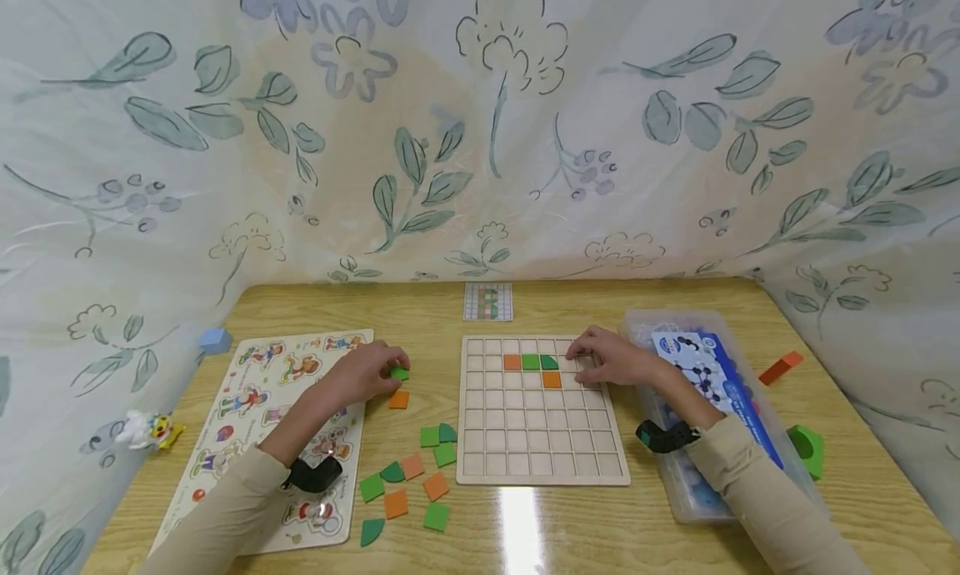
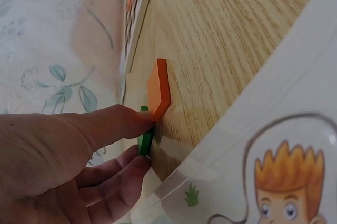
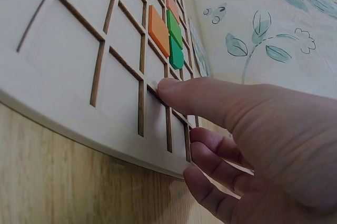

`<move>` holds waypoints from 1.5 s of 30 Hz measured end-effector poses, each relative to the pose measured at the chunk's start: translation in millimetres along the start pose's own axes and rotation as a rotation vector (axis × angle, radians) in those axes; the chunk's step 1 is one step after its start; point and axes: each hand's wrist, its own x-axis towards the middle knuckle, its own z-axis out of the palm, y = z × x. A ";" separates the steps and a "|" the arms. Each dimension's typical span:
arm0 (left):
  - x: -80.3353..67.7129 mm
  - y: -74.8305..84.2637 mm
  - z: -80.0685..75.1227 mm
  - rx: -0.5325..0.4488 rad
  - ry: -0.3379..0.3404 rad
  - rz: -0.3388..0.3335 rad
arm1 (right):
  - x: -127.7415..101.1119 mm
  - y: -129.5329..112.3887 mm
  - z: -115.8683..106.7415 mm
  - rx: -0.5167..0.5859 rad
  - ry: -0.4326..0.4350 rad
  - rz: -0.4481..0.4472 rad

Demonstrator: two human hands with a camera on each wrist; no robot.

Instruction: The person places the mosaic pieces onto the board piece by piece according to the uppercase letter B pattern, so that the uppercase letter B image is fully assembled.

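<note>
In the head view my left hand [image 1: 367, 370] is at the right edge of the picture board, pinching a green square tile [image 1: 400, 374] between thumb and fingers. An orange tile [image 2: 159, 90] lies right beside the thumb tip in the left wrist view. My right hand [image 1: 609, 357] rests at the upper right corner of the wooden grid board [image 1: 507, 467], fingers loosely bent and holding nothing. In the grid's upper rows sit a salmon square [image 1: 512, 362], a green square [image 1: 531, 362], a dark green quarter-round tile [image 1: 549, 362] and an orange square [image 1: 552, 380].
Loose orange and green tiles [image 1: 396, 503] lie between the boards. Beyond the grid is a small pattern card [image 1: 487, 302]. On the left lies a picture puzzle board [image 1: 247, 442]; a lidded plastic box [image 1: 686, 323] stands under my right forearm. Several toys, including a red block [image 1: 781, 367], are near the edges.
</note>
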 end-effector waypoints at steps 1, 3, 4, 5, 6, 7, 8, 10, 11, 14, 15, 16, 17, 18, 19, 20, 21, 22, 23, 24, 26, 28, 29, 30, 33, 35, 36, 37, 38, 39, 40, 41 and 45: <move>0.5 -0.2 0.0 0.000 0.002 0.002 | 0.1 0.3 -0.2 -0.001 0.001 0.001; 0.9 -0.1 -0.5 0.002 0.006 0.004 | 0.1 1.3 -0.3 -0.002 0.011 -0.007; 1.1 0.0 -0.7 0.003 0.007 0.005 | -0.1 1.9 -0.2 -0.001 0.015 -0.019; 1.4 0.0 -0.8 0.003 0.008 0.008 | -0.3 2.9 0.3 -0.007 0.024 -0.044; 1.1 0.4 -1.1 0.001 0.007 0.010 | -0.4 3.6 0.6 -0.005 0.028 -0.057; 0.9 0.5 -1.2 0.000 0.006 0.014 | -0.5 3.9 0.8 -0.002 0.029 -0.063; 0.5 0.9 -1.5 -0.003 0.006 0.017 | -0.6 3.8 0.6 0.001 0.027 -0.070; 0.1 1.2 -1.5 -0.007 0.008 0.026 | -0.2 3.2 0.2 0.005 0.017 -0.060; 0.1 1.4 -1.2 -0.006 0.012 0.032 | 0.0 2.8 -0.1 0.007 0.012 -0.052; 0.5 1.5 -0.2 -0.002 0.018 0.041 | 0.4 0.7 -0.5 0.012 -0.003 -0.015; 0.7 1.3 0.4 0.001 0.018 0.041 | 0.5 0.7 -0.1 0.007 -0.003 -0.011; 1.3 1.2 0.6 0.004 0.018 0.043 | 0.3 0.7 0.1 0.005 -0.002 -0.009; 1.8 1.1 0.8 0.006 0.016 0.044 | 0.2 0.9 0.3 0.003 -0.002 -0.010; 2.3 0.9 1.1 0.003 0.015 0.043 | 0.0 1.0 0.5 0.001 -0.001 -0.009; 2.9 0.7 1.6 0.001 0.013 0.038 | 0.1 1.1 0.5 -0.001 0.000 -0.010; 3.3 0.7 2.0 0.001 0.013 0.040 | 0.1 1.4 0.4 -0.002 0.000 -0.009; 3.8 0.7 2.6 -0.001 0.015 0.042 | 0.1 1.7 0.1 -0.002 -0.001 -0.012; 4.4 0.9 3.1 -0.006 0.016 0.045 | -0.1 1.6 -0.1 -0.002 -0.001 -0.011; 5.1 1.5 3.9 -0.011 0.015 0.041 | -0.1 1.7 -0.4 -0.002 -0.001 -0.013; 5.9 2.4 4.6 -0.016 0.014 0.038 | -0.2 1.6 -0.5 -0.003 0.000 -0.012; 7.5 5.6 5.7 -0.026 0.007 0.041 | -0.2 1.1 -0.7 -0.006 -0.001 -0.009; 9.6 11.3 5.9 -0.039 -0.004 0.041 | -0.2 0.2 -0.8 -0.006 -0.002 -0.009; 10.7 15.2 5.7 -0.047 -0.008 0.042 | 0.0 0.1 -0.7 -0.007 -0.002 -0.009; 12.1 19.1 5.5 -0.055 -0.011 0.052 | -0.1 -0.1 -0.6 -0.006 -0.003 -0.006; 18.6 32.2 5.5 -0.061 -0.013 0.093 | 1.1 0.4 0.2 -0.001 -0.005 0.000; 25.6 41.9 6.6 -0.053 -0.011 0.133 | 1.7 0.7 0.0 -0.003 -0.002 0.006; 30.0 46.9 8.0 -0.044 -0.009 0.155 | 1.8 0.8 -0.1 -0.004 -0.001 0.010; 34.4 52.8 9.2 -0.039 -0.014 0.172 | 1.5 0.8 -0.4 -0.005 0.002 0.014; 39.1 58.8 11.1 -0.036 -0.019 0.188 | 1.3 0.8 -0.7 -0.004 0.003 0.017; 43.8 64.4 13.4 -0.034 -0.026 0.203 | 1.1 0.5 -1.0 -0.001 0.005 0.020; 48.4 70.0 15.9 -0.037 -0.036 0.217 | 0.9 0.3 -1.1 -0.001 0.006 0.016; 52.8 75.6 18.4 -0.040 -0.047 0.226 | 0.6 0.5 -1.1 0.003 0.007 0.014; 68.2 96.3 28.6 -0.049 -0.085 0.262 | 0.2 0.7 -0.1 -0.002 0.023 -0.047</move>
